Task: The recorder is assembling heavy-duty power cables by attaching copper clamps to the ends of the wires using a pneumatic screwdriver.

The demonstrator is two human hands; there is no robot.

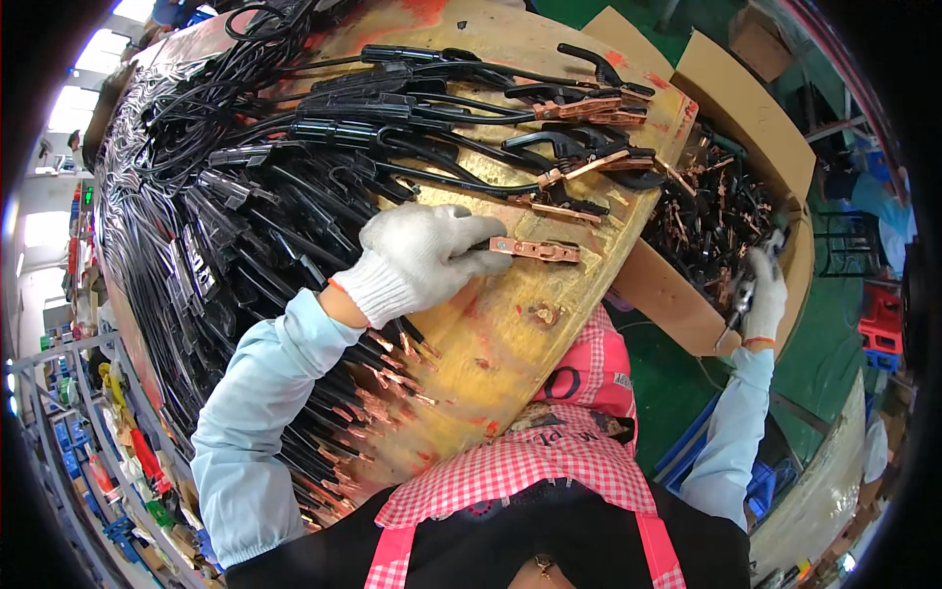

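Note:
My left hand point(420, 253), in a white knitted glove, is over the wooden tabletop point(510, 339). Its thumb and fingers pinch one end of a copper jaw piece point(538, 249), which points to the right. Just beyond it lie several black cables ending in electrode holders point(574, 157) with copper jaws and black handles. My right hand point(767, 294), also gloved, is at the near right side of an open cardboard box point(677, 294). Its fingers curl around a slim dark, metallic tool point(738, 312); blur hides its exact kind. Black-and-copper clamp parts point(721, 211) fill the box.
A dense bundle of black cables point(186, 157) covers the table's left side. Bare copper cable ends point(392, 378) point toward me near the front. Red and blue plastic stools point(881, 319) stand at the far right. Shelving with coloured goods point(108, 442) is at left.

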